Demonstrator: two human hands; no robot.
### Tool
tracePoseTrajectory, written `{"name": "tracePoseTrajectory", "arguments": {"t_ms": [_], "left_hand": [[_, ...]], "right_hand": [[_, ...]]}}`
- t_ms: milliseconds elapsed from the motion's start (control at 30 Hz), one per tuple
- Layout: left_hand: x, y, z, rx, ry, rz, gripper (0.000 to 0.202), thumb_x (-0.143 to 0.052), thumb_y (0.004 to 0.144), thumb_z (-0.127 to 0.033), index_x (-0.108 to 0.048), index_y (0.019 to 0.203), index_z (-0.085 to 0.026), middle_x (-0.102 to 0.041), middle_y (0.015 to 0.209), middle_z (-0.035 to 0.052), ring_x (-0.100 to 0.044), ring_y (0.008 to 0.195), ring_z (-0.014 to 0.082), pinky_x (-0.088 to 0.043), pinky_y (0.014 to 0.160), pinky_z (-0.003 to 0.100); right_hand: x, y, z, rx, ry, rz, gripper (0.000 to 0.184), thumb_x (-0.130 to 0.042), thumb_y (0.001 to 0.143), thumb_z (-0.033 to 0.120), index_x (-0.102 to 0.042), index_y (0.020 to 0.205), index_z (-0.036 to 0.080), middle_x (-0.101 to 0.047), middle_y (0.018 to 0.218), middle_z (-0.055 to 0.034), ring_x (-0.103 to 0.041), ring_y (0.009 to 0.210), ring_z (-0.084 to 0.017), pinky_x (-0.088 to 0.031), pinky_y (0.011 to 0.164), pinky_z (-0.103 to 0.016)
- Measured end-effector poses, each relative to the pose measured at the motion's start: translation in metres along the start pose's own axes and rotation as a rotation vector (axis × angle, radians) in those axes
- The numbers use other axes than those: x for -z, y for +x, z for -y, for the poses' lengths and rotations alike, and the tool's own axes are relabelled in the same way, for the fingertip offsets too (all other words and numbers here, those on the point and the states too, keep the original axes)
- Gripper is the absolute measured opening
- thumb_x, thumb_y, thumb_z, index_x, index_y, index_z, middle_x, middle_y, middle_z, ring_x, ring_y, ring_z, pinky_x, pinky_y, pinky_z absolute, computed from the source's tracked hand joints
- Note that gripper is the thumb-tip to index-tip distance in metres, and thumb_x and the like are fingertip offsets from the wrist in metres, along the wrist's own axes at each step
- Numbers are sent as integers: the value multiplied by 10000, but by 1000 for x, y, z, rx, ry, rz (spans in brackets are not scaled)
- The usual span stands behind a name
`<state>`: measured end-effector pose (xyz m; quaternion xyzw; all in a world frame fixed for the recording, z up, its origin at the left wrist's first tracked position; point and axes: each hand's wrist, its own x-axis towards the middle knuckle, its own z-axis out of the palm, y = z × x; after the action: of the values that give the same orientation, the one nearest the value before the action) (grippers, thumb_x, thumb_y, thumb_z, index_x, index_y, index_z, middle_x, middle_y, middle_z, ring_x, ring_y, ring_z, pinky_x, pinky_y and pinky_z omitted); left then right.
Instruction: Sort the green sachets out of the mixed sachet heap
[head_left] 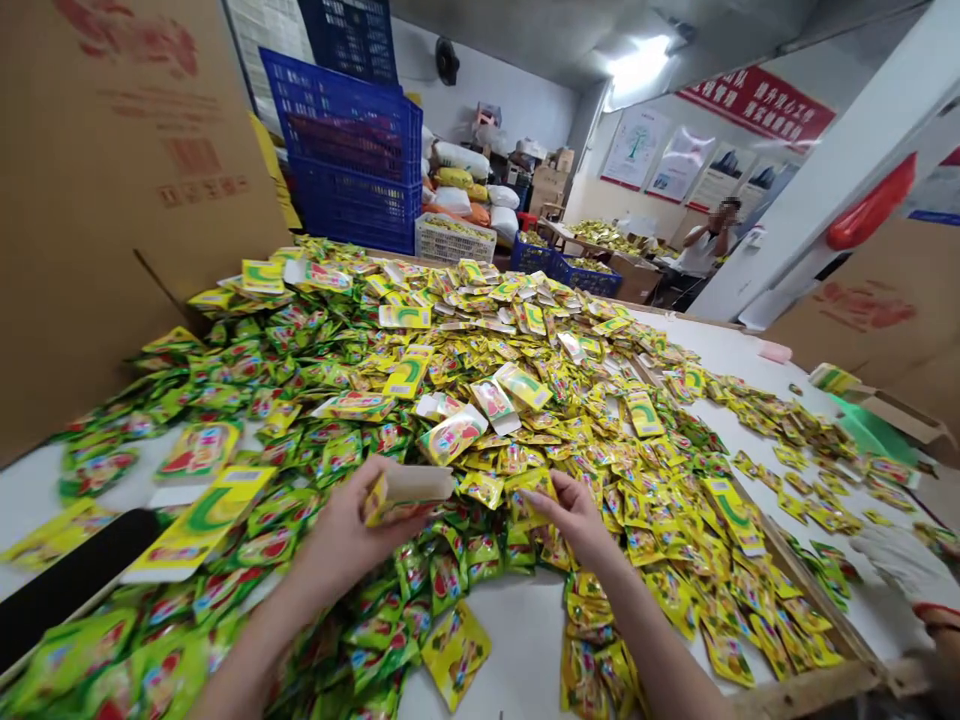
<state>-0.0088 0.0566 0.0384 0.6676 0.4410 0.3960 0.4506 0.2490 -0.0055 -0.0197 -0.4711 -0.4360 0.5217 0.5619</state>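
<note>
My left hand (349, 525) is wrapped round a small yellow cardboard box (411, 484), whose pale open end faces right. To the right of it, my right hand (576, 515) pinches a yellow sachet (527, 492) between thumb and fingers, low over the pile. Green sachets (300, 450) with red fruit prints lie heaped on the left and under the left hand. Yellow sachets (645, 510) spread over the middle and right. Several flat small cartons (409, 372) rest on top of the heap. One yellow sachet (456, 652) lies on the white tabletop between my forearms.
A tall brown carton (127, 200) stands at the left, near a black strip (75, 575). Wooden edging (810, 580) borders the pile on the right. Beyond it, a co-worker's gloved hand (900, 565) is near loose sachets. Blue crates (352, 150) and a seated person (705, 250) are behind.
</note>
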Motion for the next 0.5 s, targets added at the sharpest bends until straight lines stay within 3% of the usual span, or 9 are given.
{"name": "tracePoseTrajectory", "arguments": {"t_ms": [167,267,400,500], "left_hand": [[-34,-16,-2,198,-407,342,585,-778,668,-482,-556,1095,-148,-674,1057,138,-674,905,259,-527,825,380],[-49,-21,6,309,-596,511,485,-759,677,-419,-593,1030,-131,-690,995,135,-670,909,240,-505,864,357],[-62,-27,10,522,-752,621,451,-753,635,-391,-619,958,-105,-692,875,123,-661,819,205,-499,809,311],[-71,-32,10,531,-619,612,422,-731,652,-471,-620,786,-86,-655,761,107,-595,673,151,-479,668,257]], "right_hand": [[7,-4,-5,-49,167,-58,472,-837,643,474,-556,875,175,-587,752,4,-489,502,-72,-398,353,-152],[16,-2,-11,-64,197,-69,507,-845,647,447,-558,971,183,-611,817,-11,-513,528,-78,-433,387,-162],[21,-1,-14,-39,199,-33,436,-817,701,423,-555,955,183,-590,788,-1,-471,504,-62,-405,391,-155],[17,-7,-16,5,247,-64,403,-810,719,401,-551,946,192,-563,777,11,-465,526,-58,-389,405,-142]]}}
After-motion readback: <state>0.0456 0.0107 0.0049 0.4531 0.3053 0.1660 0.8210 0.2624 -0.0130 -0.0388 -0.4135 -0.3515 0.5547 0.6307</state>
